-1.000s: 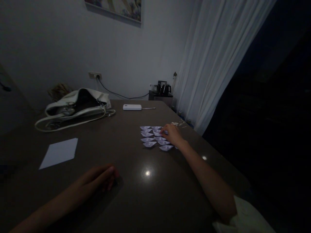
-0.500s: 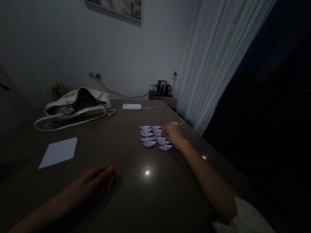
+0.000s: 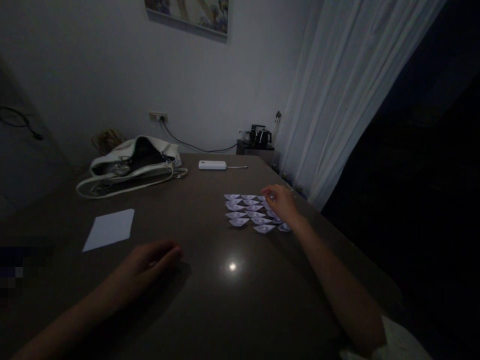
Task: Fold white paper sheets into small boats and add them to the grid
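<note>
Small folded paper boats (image 3: 238,222), pale violet in the dim light, stand in rows on the dark tabletop. Over the far right part of these rows is my right hand (image 3: 280,202). Its thumb and index finger are slightly apart with nothing visible between them, and the hand covers some boats. My left hand (image 3: 159,262) is at the near left, over the table, its fingers curled and the thumb tip against the index finger. Nothing shows in it. A flat stack or sheet of white paper (image 3: 109,230) lies beyond it, to the left.
A white handbag (image 3: 137,167) with its strap lies at the back left of the table (image 3: 202,220). Right of it is a white power bank (image 3: 212,165) with a short cable. Beyond the far end stand black kettles (image 3: 262,137); a white curtain (image 3: 337,90) hangs at right.
My right hand has drawn back from the boats it was touching, and its fingers have parted. My left hand has rolled slightly, its fingers closer together. The view has turned a little left.
</note>
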Available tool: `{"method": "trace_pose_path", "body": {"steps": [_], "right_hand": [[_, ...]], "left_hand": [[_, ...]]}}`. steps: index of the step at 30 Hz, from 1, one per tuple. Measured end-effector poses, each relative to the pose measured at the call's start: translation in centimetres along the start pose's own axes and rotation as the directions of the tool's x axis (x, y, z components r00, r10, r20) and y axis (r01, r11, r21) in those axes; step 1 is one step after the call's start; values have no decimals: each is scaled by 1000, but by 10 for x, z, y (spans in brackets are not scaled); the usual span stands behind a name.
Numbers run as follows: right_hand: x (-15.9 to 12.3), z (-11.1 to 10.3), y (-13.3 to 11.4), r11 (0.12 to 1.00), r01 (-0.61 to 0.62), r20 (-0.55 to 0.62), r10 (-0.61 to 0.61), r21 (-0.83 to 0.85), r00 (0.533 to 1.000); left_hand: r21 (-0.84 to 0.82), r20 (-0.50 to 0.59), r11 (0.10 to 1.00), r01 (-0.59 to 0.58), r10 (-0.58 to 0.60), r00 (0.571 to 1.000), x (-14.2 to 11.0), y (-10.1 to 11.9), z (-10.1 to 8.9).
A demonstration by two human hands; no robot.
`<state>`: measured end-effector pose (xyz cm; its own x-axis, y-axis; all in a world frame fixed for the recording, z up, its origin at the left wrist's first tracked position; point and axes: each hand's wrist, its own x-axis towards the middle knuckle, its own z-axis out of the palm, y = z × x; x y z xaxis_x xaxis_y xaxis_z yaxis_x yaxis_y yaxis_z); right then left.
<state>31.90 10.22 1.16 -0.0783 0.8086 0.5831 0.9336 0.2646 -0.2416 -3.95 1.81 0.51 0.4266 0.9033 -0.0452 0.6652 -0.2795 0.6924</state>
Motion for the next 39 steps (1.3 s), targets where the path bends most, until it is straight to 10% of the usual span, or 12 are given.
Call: {"method": "trace_pose_path", "body": {"steps": [8, 16, 39], "right_hand": [[-4, 3, -8, 997, 50, -55, -47, 58, 997], [-6, 9, -15, 996, 85, -1, -85, 27, 996], [-12, 24, -26, 983, 175, 2, -176, 60, 984]], "left_hand": [[490, -301, 871, -32, 204, 931, 12, -53, -49], [525, -291, 834, 170, -11, 957, -5, -104, -97], [450, -251, 876, 175, -64, 966, -13, -102, -98]]}}
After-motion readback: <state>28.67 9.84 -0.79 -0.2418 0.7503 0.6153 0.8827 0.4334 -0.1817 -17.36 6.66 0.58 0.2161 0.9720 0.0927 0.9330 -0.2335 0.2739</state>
